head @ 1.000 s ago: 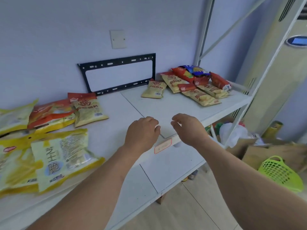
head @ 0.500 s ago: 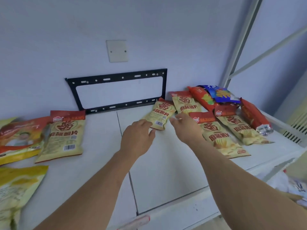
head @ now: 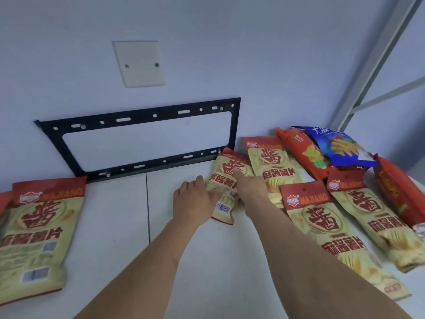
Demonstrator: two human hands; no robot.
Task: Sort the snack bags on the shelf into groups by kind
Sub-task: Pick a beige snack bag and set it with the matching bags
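Both hands are now further fwd than 0.5 s ago, reaching the small bag (head: 226, 180) they were only nearing; view is also closer to the wall. Left hand (head: 195, 200) is lying on the bag's left edge w/ fingers fairly straight, touching it, not clearly curling round it. Right hand (head: 250, 188) is resting on the bag's right side, index finger stretching over its print; whether the other fingers are gripping the edge is not clear. Bag is lying flat on the shelf (head: 184, 261), near the back, its top corner just at the black bracket (head: 138, 139) on the wall.

Right of it, 3 more beige-and-red bags of the same print are lying: 1 at the back (head: 273, 164) overlapping the small bag's right side, 1 in front (head: 326, 229) partly under the right forearm, 1 beside that (head: 377, 217). Behind them an orange bag (head: 303, 153) is leaning w/ a blue bag (head: 340, 146) on top, and a red bag (head: 400, 196) is lying at far right.

At far left, well apart from the hands, another beige-and-red bag (head: 39, 233) is lying flat on the shelf. A wall plate (head: 139, 63) is sitting above the bracket, and a grey post (head: 372, 65) is rising at right.
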